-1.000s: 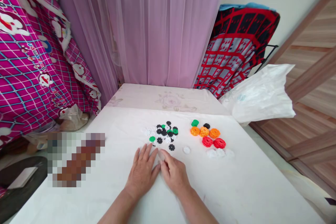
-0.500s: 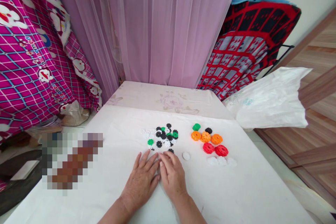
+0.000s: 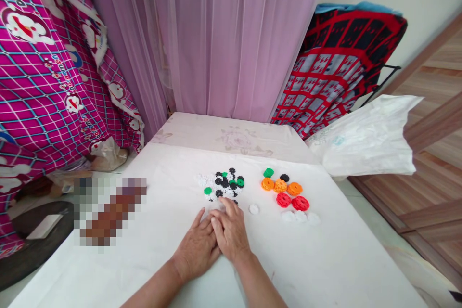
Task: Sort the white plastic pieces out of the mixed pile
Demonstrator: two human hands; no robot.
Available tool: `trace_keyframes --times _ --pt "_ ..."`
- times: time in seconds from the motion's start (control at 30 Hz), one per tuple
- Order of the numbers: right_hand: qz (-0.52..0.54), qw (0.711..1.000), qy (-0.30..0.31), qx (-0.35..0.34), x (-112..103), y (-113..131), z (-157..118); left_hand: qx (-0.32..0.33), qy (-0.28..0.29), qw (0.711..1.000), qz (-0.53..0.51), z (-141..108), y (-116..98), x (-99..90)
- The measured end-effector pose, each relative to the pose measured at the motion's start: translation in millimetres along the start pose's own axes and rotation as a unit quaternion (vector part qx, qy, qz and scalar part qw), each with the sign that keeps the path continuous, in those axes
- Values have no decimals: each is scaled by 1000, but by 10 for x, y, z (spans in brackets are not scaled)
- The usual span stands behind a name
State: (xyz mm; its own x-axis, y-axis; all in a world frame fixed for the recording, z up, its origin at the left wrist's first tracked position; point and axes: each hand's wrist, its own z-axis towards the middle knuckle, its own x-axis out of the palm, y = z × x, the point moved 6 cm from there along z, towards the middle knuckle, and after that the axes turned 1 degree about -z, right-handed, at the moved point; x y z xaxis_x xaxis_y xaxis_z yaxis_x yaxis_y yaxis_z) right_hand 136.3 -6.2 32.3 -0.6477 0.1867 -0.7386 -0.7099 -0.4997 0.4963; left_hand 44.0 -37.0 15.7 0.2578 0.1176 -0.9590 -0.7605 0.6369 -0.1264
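My left hand (image 3: pixel 198 249) rests palm down on the white-covered table (image 3: pixel 151 231), fingers extended and holding nothing visible. Over its fingertips lies my right hand (image 3: pixel 231 232), its fingers loosely stretched. Just beyond my fingertips is a loose pile of black, white and green notched discs (image 3: pixel 224 183). One green disc (image 3: pixel 207 191) lies at the pile's left side. A white stack (image 3: pixel 254 209) sits to the right of my right hand. Farther right are orange stacks (image 3: pixel 280 186), red stacks (image 3: pixel 300 203), white stacks (image 3: pixel 300 216), a green stack (image 3: pixel 268 173) and a black one (image 3: pixel 284 178).
A blurred-out reddish item (image 3: pixel 115 211) lies on the table's left side. A white plastic bag (image 3: pixel 371 137) hangs at the right edge. Purple curtains (image 3: pixel 224 38) stand behind the table, with a pink patterned cloth (image 3: pixel 46 77) at the left.
My right hand has shifted slightly left, and its fingers now overlap my left fingertips. Both hands sit a little lower relative to the disc pile. The camera view has shifted slightly.
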Motion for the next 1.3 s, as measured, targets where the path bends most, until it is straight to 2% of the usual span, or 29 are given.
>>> trace_keyframes --times 0.23,0.3,0.37,0.4,0.43,0.5,0.57,0.6,0.63,0.7,0.8,0.87,0.97,1.07,1.1,1.2,1.3 --pt "33 998 47 -33 46 57 7 26 18 998 -62 87 -79 -97" --pt "96 995 35 -9 53 -25 1 35 15 996 -76 85 -81 -93" --pt "221 973 -3 65 47 -204 -16 38 10 997 -71 54 -53 -59" --pt "304 945 -24 117 50 -316 -35 35 8 997 -64 32 -29 -34" --pt "393 902 -44 173 63 -426 -65 29 4 998 -56 9 -2 -10" --pt "553 785 -68 271 104 -578 -135 2 -12 999 -47 -26 52 26" --pt "659 676 -71 323 119 -616 -186 -20 -24 998 -53 -30 58 52" --pt "690 639 -67 333 111 -610 -199 -28 -24 997 -62 -16 38 64" --pt "711 614 -62 338 96 -600 -205 -32 -20 997 -74 7 3 74" --pt "733 584 -59 345 65 -596 -211 -47 -11 993 -105 73 -81 82" --pt "745 556 -63 363 44 -633 -222 -61 -12 984 -165 170 -192 52" --pt "753 540 -62 371 42 -652 -229 -63 -26 976 -209 206 -193 24" --pt "765 524 -48 372 36 -631 -240 -91 -73 962 -247 204 15 -14" --pt "766 522 -41 374 16 -591 -273 -169 -138 961 -169 159 405 -86" --pt "764 523 -41 376 6 -580 -291 -195 -144 962 -127 152 523 -111" --pt "756 532 -39 378 -32 -565 -365 -217 -104 969 -47 209 726 -151" --pt "752 539 -29 379 -83 -589 -455 -229 -62 971 -13 300 772 -165"
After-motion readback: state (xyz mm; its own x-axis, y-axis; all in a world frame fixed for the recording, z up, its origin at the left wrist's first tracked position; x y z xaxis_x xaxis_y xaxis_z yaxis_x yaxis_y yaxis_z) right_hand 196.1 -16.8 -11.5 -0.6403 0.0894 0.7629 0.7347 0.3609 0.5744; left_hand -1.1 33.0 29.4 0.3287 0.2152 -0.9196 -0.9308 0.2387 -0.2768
